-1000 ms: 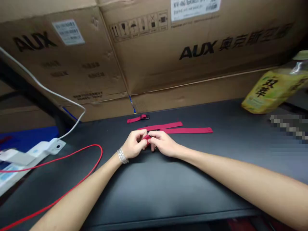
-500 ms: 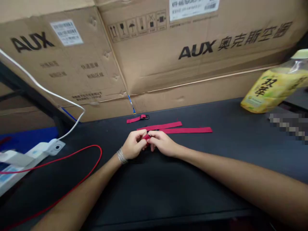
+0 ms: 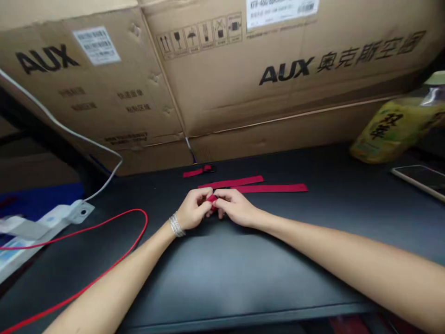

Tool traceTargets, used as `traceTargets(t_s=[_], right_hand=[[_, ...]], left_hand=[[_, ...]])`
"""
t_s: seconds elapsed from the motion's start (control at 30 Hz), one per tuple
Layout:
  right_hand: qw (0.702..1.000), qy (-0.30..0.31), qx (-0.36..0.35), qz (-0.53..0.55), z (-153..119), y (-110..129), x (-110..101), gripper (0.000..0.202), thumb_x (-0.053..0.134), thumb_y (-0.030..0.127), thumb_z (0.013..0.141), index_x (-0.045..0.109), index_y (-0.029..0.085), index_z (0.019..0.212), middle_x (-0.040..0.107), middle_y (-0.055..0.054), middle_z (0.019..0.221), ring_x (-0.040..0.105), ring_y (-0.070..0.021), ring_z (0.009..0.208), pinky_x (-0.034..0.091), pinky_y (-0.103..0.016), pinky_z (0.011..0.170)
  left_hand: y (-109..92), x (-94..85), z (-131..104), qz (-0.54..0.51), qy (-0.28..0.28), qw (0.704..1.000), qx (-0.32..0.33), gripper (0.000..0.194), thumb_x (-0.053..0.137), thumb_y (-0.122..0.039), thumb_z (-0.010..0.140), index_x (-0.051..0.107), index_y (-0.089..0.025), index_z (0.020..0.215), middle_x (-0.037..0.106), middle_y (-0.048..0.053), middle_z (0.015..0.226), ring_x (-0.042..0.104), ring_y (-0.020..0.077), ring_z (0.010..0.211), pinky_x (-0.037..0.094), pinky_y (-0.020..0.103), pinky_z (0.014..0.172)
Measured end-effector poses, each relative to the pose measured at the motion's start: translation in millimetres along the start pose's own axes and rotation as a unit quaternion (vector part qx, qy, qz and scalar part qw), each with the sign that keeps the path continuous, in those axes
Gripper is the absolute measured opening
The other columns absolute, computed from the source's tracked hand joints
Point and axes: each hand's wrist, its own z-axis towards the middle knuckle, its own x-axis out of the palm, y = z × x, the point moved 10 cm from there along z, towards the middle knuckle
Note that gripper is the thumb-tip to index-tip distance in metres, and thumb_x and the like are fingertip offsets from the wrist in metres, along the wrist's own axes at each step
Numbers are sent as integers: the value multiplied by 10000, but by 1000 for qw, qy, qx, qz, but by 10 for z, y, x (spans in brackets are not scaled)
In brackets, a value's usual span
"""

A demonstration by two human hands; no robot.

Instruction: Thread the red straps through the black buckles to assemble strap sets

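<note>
My left hand (image 3: 193, 208), with a silvery bracelet at the wrist, and my right hand (image 3: 234, 206) meet over the black table. Both are closed, fingertips pinching a small folded piece of red strap (image 3: 212, 198) between them. Something dark shows at the strap's edge by the right fingers, too small to make out. Just beyond the hands lie two flat red straps, a shorter one (image 3: 243, 181) and a longer one (image 3: 274, 188) reaching right. Farther back sits a short red strap with a black ring (image 3: 200, 171).
Cardboard boxes (image 3: 229, 93) line the table's back. A yellow drink bottle (image 3: 389, 125) and a phone (image 3: 422, 178) are at right. At left are a white power strip (image 3: 45, 222), a red cable (image 3: 114, 260) and a white cable (image 3: 69, 132).
Both hands keep nearly the same place and grip on the red strap. The lighting differs: the table's front looks brighter, the boxes and bottle darker.
</note>
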Motion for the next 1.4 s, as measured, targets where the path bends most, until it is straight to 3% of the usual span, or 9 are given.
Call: traceTargets(t_s=[1.4], right_hand=[[1000, -1, -1, -20, -3, -19, 2, 156, 387, 138, 831, 542, 145, 821, 575, 0, 699, 512, -85, 553, 420, -206, 534]], left_hand=[[22, 47, 10, -18, 21, 1000, -1, 150, 477, -208, 710, 377, -176, 603, 509, -36, 527, 471, 74, 454, 386, 188, 455]])
